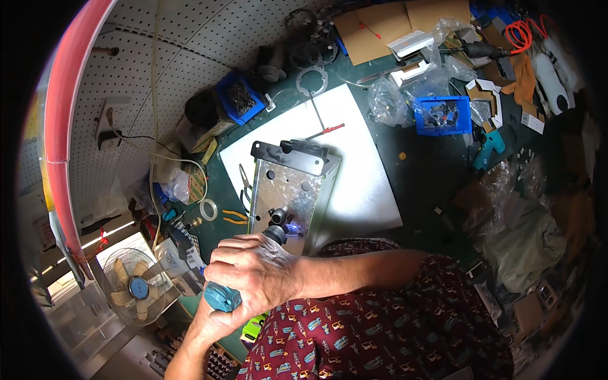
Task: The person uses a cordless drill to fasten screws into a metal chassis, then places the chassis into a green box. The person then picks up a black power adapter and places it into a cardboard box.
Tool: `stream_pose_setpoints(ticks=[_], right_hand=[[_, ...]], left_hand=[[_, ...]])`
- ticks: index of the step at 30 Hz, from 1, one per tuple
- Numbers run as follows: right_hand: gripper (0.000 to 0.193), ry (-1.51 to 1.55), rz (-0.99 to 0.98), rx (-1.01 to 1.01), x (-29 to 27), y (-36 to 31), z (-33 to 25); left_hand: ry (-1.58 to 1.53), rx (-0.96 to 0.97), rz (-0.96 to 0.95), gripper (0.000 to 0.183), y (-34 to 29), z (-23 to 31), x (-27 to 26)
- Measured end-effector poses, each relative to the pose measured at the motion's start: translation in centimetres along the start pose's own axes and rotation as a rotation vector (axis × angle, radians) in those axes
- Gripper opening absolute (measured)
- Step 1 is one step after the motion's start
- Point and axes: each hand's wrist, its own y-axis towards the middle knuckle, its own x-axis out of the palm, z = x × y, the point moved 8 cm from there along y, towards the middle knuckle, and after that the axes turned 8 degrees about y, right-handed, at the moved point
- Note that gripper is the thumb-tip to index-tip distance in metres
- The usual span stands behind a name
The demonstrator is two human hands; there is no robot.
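Observation:
A teal and black power drill (221,297) points away from me, its black nose over a metal box. My right hand (263,263) comes in from the right and is closed over the top of the drill. Below it, my left hand (218,320) is wrapped round the drill from the lower left; its fingers are mostly hidden. The silvery metal box (278,190) has round holes and a black bracket (294,158) at its far end. A short black cylindrical part (278,216) stands at the drill's nose. Bluish light falls on the metal beside it.
The box lies on a white sheet (370,183) over a green bench. Yellow-handled pliers (236,218) and a tape roll (208,209) lie left. A red-handled tool (332,129) is beyond. Blue bins (443,131) hold small parts. Another teal power tool (488,149) lies right. A fan (139,287) stands lower left.

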Motion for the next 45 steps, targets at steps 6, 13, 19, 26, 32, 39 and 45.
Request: stream_pose_setpoints(ticks=[6, 13, 19, 26, 32, 39, 45], right_hand=[[0.052, 0.01, 0.02, -0.019, -0.2, -0.1, -0.3], [0.053, 0.039, 0.024, -0.005, -0.2, -0.3, -0.1], [0.054, 0.014, -0.005, -0.003, -0.2, -0.2, -0.1], [0.057, 0.043, 0.007, 0.017, -0.1, -0.2, 0.3], [0.054, 0.061, 0.03, 0.012, -0.7, 0.0, 0.5], [0.051, 0.068, 0.108, -0.007, -1.7, 0.1, 0.7], [0.051, 0.081, 0.105, -0.018, -1.8, -0.2, 0.6]], left_hand=[[0.002, 0.005, 0.018, 0.036, -0.1, 0.3, 0.0], [0.007, 0.013, 0.034, 0.029, -0.1, 0.6, 0.1], [0.008, 0.02, 0.048, 0.024, -0.2, 0.8, -0.2], [0.008, 0.023, 0.067, 0.02, -0.2, 1.0, -0.2], [0.054, -0.002, 0.038, 0.023, -0.2, 1.4, -0.1], [0.025, 0.011, 0.033, 0.022, 1.0, 2.8, -0.4], [0.135, 0.087, 0.017, 0.022, 0.5, 3.6, -0.2]])
